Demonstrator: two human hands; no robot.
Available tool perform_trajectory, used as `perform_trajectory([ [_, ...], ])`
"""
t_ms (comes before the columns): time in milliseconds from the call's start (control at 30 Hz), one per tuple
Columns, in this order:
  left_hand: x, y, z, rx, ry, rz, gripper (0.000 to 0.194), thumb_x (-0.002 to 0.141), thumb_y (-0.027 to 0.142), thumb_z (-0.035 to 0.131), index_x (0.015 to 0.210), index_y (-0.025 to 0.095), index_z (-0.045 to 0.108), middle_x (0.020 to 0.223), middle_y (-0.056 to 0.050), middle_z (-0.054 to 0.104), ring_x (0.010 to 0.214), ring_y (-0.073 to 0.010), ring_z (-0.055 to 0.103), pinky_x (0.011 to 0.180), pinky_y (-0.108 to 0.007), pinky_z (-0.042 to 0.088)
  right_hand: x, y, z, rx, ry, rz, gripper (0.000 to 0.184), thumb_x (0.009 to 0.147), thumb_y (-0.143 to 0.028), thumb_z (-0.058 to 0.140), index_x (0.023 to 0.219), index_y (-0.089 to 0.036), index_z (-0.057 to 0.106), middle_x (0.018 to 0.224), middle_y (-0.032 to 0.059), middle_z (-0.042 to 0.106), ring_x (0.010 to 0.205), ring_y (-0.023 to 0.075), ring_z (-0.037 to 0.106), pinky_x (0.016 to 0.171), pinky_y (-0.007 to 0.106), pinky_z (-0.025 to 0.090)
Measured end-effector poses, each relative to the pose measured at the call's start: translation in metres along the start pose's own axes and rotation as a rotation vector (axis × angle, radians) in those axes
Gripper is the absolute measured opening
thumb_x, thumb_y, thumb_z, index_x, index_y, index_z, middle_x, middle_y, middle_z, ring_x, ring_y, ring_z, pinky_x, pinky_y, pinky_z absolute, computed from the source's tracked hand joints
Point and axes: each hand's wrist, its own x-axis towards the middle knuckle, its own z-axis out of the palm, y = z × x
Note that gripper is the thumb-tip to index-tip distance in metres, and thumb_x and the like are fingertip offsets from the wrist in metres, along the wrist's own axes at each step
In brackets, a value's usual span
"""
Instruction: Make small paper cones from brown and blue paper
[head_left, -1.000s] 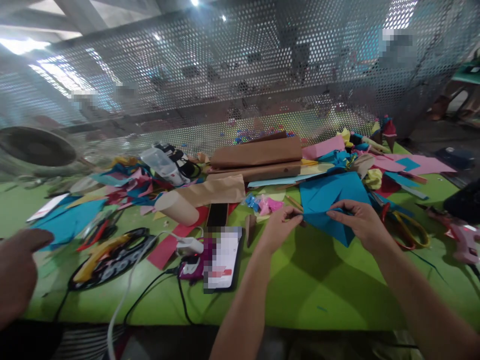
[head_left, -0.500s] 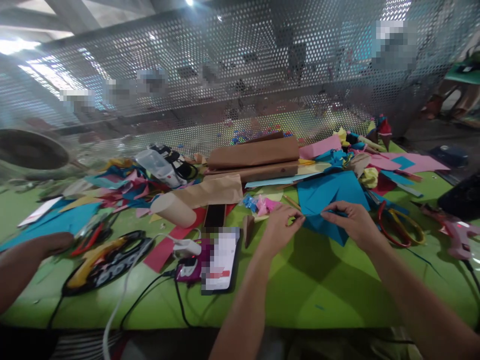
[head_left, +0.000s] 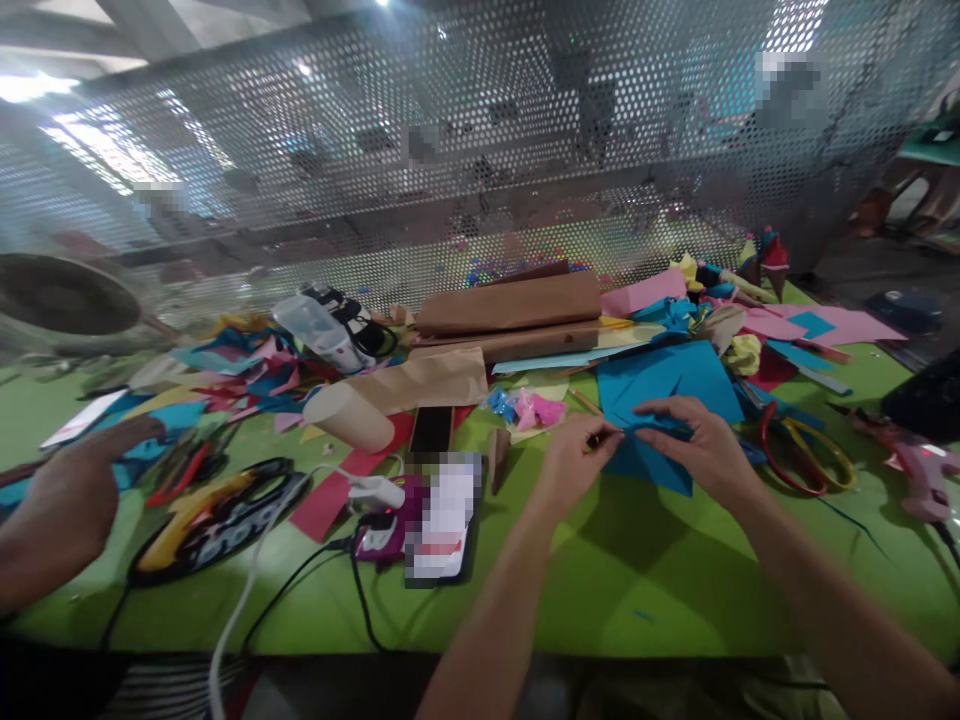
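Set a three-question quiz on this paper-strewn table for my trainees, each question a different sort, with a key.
1. Multiple choice: what colour is the paper nearest the wearer's left hand and right hand? A pink, B blue, C yellow.
2. True or false: the glue gun lies farther right in view than both those hands.
3. Fill in: the large bundle before the perforated screen is coloured ___.

Key: 1 B; 2 true; 3 brown.

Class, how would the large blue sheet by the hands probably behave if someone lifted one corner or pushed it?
The blue sheet is probably light, as it looks like thin paper or card. It would likely bend when lifted, since its edges look thin. If pushed, it may slide easily, because the green table looks smooth.
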Motion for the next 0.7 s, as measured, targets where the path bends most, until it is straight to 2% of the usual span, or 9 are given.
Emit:
perform_trajectory([
  [67, 0.000, -0.002, 0.001, -0.080, 0.107, -0.059, 0.017, 0.094, 0.030, 0.064, 0.084, 0.018, 0.070, 0.083, -0.002, 0.069, 0.080, -0.0178, 0.060, 0.071, -0.028, 0.042, 0.001, 0.000, -0.003, 0.009, 0.144, -0.008, 0.034, 0.086, -0.046, 0.073, 0.116, -0.029, 0.074, 0.114, 0.0068, 0.069, 0.105, 0.0263, 0.061, 0.093, 0.042, 0.048],
  [167, 0.000, -0.002, 0.001, -0.187, 0.221, -0.138, 0.017, 0.094, 0.031, 0.064, 0.084, 0.018, 0.068, 0.078, 0.000, 0.065, 0.073, -0.0153, 0.057, 0.066, -0.025, 0.041, 0.002, 0.004, -0.004, 0.085, 0.261, 0.061, 0.037, 0.087, -0.045, 0.073, 0.120, -0.030, 0.072, 0.109, 0.0063, 0.063, 0.097, 0.0231, 0.060, 0.087, 0.039, 0.050],
  [333, 0.000, 0.003, 0.003, -0.182, 0.307, -0.144, 0.016, 0.094, 0.029, 0.063, 0.085, 0.018, 0.068, 0.079, -0.001, 0.066, 0.073, -0.0147, 0.057, 0.067, -0.025, 0.041, 0.000, 0.009, 0.009, 0.331, 0.109, 0.148, 0.049, 0.082, -0.042, 0.078, 0.128, -0.031, 0.067, 0.088, -0.0003, 0.058, 0.080, 0.0176, 0.054, 0.070, 0.031, 0.048],
  [433, -0.002, 0.004, 0.007, -0.099, 0.321, -0.096, 0.015, 0.095, 0.027, 0.063, 0.084, 0.017, 0.068, 0.081, -0.002, 0.066, 0.075, -0.0151, 0.058, 0.068, -0.025, 0.040, -0.002, 0.008, 0.015, 0.351, 0.077, 0.148, 0.055, 0.078, -0.038, 0.082, 0.130, -0.030, 0.067, 0.089, -0.0004, 0.063, 0.079, 0.0175, 0.056, 0.068, 0.030, 0.048],
  [567, -0.005, 0.004, 0.012, -0.038, 0.355, -0.050, 0.016, 0.097, 0.025, 0.060, 0.084, 0.018, 0.067, 0.082, -0.002, 0.065, 0.076, -0.0152, 0.058, 0.067, -0.025, 0.040, -0.004, 0.005, 0.018, 0.326, 0.110, 0.125, 0.042, 0.077, -0.035, 0.082, 0.117, -0.027, 0.073, 0.107, 0.0040, 0.072, 0.092, 0.0217, 0.064, 0.081, 0.035, 0.052],
  [700, -0.006, 0.005, 0.014, -0.036, 0.404, -0.019, 0.017, 0.097, 0.025, 0.061, 0.083, 0.018, 0.066, 0.079, -0.001, 0.063, 0.073, -0.0145, 0.057, 0.065, -0.025, 0.040, -0.005, 0.003, 0.016, 0.287, 0.153, 0.087, 0.029, 0.078, -0.033, 0.082, 0.106, -0.026, 0.076, 0.104, 0.0041, 0.074, 0.095, 0.0230, 0.065, 0.085, 0.037, 0.052],
])
